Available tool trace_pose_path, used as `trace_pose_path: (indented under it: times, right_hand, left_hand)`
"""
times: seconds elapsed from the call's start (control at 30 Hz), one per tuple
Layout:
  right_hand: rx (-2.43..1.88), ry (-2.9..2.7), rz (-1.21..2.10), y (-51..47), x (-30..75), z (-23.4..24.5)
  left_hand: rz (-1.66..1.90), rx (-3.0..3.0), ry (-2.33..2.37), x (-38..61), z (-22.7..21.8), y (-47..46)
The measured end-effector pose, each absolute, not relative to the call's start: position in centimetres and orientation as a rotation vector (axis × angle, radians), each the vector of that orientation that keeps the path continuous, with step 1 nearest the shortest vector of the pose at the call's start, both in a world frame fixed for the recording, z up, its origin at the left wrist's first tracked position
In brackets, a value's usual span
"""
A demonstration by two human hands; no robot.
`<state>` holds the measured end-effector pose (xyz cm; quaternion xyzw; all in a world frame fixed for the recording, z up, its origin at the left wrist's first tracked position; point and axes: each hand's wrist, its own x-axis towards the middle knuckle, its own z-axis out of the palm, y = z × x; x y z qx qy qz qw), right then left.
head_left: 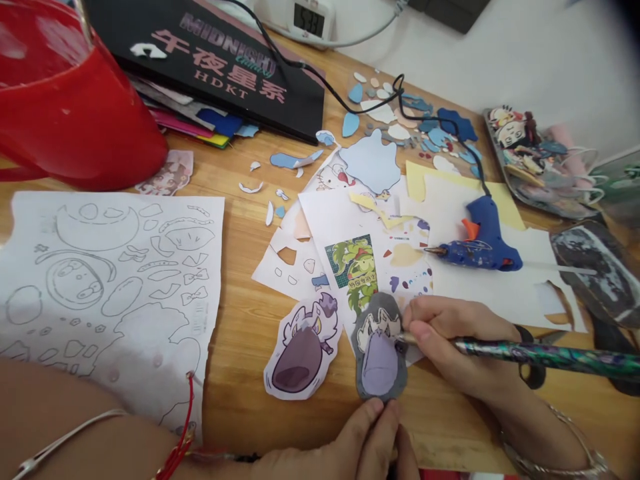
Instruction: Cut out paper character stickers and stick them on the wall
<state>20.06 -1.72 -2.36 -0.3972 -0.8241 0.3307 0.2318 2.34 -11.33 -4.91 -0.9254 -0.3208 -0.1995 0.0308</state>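
Note:
My left hand (373,440) pinches the lower edge of a grey cutout figure (360,373), which has a lilac body and a cream face layered on it. In my right hand (445,340) is a slim pen-like tool (540,353) with a green and purple marbled barrel. Its pale tip meets the right side of the figure's face; whether it is a pen or a blade I cannot tell. Just left of the figure lies a printed paper cutout (303,353) of a similar purple character. Scissors (533,367) are partly hidden behind my right wrist.
A blue glue gun (487,240) rests on white paper, its cord running back. Foam scraps (390,110) lie scattered near the wall. A red mug (75,120) stands back left, above a sheet of line drawings (210,247). A tray (555,210) of cutouts sits at right.

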Motion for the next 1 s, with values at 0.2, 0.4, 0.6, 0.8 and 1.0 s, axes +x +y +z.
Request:
trace_pose_path:
  times: [0.2,0.4,0.6,0.8,1.0]
  right_hand:
    - [-0.984,-2.396,0.734,-1.72,19.82,-2.56]
    - [-0.947,-2.587,0.697,-1.42,20.0,-2.11]
    - [-1.067,-2.493,0.573,-2.02,19.87,-2.82]
    - [-1.07,-2.529,0.563,-1.94,19.89,-2.79]
    - [-1.089,-2.506,0.613,-2.01,20.02,-3.0]
  left_hand:
    - [-0.58,-2.927,-0.882,2.07,-5.35,-11.57]
    - [-0.389,-3.022,-0.613,1.71,-4.62,-10.89]
    - [-0.304,-3.052,-0.544,1.5,-4.6,-10.9]
    - [-0.33,-3.017,-0.543,1.51,-4.66,-11.22]
    - [-0.327,-3.058,-0.562,1.44,-4.56,-11.21]
